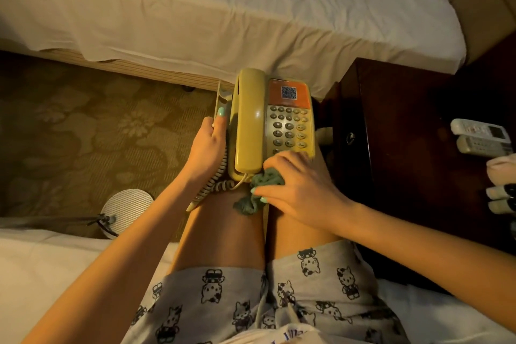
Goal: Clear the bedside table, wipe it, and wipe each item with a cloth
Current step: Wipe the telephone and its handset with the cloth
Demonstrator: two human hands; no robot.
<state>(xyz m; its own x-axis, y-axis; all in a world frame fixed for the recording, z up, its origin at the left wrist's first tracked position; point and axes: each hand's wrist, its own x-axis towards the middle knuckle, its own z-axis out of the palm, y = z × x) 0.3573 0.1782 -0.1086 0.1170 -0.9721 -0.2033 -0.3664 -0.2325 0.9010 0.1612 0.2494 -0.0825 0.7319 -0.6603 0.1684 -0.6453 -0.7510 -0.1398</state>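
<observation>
Head view: right hand (pixel 296 190) presses cloth (pixel 262 184) against telephone (pixel 268 123).

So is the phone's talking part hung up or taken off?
Hung up: the handset lies flat in its cradle along the telephone's left side.

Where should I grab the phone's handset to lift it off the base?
Grip the handset round its slim middle, coming from above with fingers across it. It lies lengthwise on the base, both ends are bulkier, and the coiled cord leaves the near end.
</observation>
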